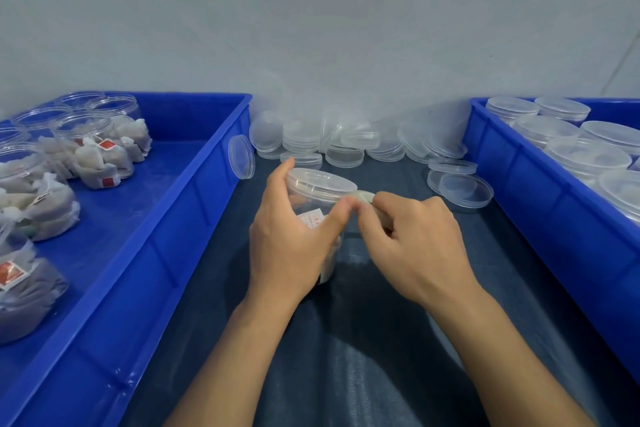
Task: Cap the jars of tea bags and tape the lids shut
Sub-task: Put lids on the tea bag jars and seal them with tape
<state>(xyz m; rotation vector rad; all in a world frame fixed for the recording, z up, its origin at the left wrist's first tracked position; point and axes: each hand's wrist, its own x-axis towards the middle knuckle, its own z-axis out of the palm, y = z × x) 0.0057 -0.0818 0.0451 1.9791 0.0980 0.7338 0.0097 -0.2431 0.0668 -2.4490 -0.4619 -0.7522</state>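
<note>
At frame centre, a capped jar (320, 198) of tea bags stands on the dark cloth (381, 340), the left hand (291, 239) wrapped around it. The right hand (412, 239) pinches a tape strip (365, 197) (pale, blurred) at the lid's edge. Blue bins (194, 204) flank both sides.

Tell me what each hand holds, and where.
Left hand grips the capped jar around its side. Right hand pinches a tape roll, mostly hidden, beside the lid.

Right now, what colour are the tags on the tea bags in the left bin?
Red, seen in the head view on the tea bag tags in the left bin.
</note>
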